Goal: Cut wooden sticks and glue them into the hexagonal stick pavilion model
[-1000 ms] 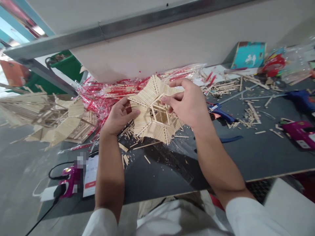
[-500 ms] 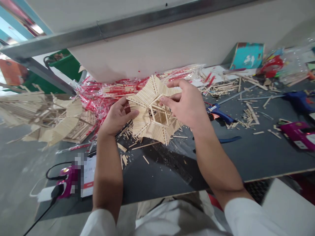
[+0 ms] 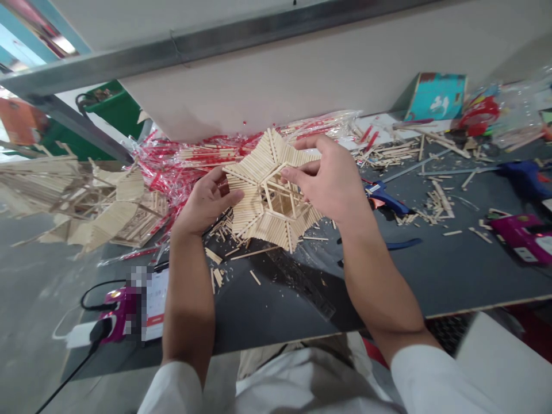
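Observation:
Between my hands is a star-shaped model roof of thin wooden sticks (image 3: 245, 198), with an open hexagonal frame at its middle. My left hand (image 3: 202, 201) grips its left point, thumb on top and fingers behind. On its upper right side my right hand (image 3: 330, 181) is closed, thumb and forefinger pinched by the rim of the central frame. Whether a small stick sits in that pinch I cannot tell. The model is held above the dark table (image 3: 267, 310), tilted towards me. Stick offcuts (image 3: 222, 233) lie beneath it.
A larger stick model (image 3: 103, 213) stands at the left. Plastic-wrapped stick bundles (image 3: 207, 152) line the back. To the right lie a blue glue gun (image 3: 388, 198), another glue gun (image 3: 524, 178), blue-handled pliers (image 3: 403, 244) and a magenta power strip (image 3: 521, 236). A second power strip (image 3: 116, 313) is front left.
Both hands keep nearly the same hold on the stick model. The view has shifted very slightly; nothing has been let go or picked up.

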Tool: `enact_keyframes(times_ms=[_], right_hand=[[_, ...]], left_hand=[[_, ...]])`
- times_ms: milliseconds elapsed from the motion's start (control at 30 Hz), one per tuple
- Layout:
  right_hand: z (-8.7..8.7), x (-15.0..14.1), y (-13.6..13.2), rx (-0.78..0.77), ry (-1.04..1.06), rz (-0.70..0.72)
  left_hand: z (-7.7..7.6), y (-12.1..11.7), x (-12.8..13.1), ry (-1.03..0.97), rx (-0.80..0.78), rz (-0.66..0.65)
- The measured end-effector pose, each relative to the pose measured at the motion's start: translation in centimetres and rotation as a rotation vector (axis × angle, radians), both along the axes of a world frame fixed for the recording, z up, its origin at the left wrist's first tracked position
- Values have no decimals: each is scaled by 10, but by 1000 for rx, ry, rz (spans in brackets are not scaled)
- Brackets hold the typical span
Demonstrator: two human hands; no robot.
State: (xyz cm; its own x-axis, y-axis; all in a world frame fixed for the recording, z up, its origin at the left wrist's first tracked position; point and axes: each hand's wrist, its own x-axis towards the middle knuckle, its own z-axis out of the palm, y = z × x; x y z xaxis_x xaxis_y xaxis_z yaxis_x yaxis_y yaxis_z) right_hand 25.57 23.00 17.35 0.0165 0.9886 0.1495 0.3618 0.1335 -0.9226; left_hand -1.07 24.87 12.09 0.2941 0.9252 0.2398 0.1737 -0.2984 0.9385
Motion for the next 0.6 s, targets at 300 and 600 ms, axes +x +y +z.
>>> enact_keyframes(times_ms=[300, 600], right_hand=[[-1, -1, 0, 111, -40, -56], [-6, -2, 4, 237, -112, 36]], left_hand=[[-17, 12, -1, -142, -52, -7], [-55, 33, 3, -436, -338, 192]])
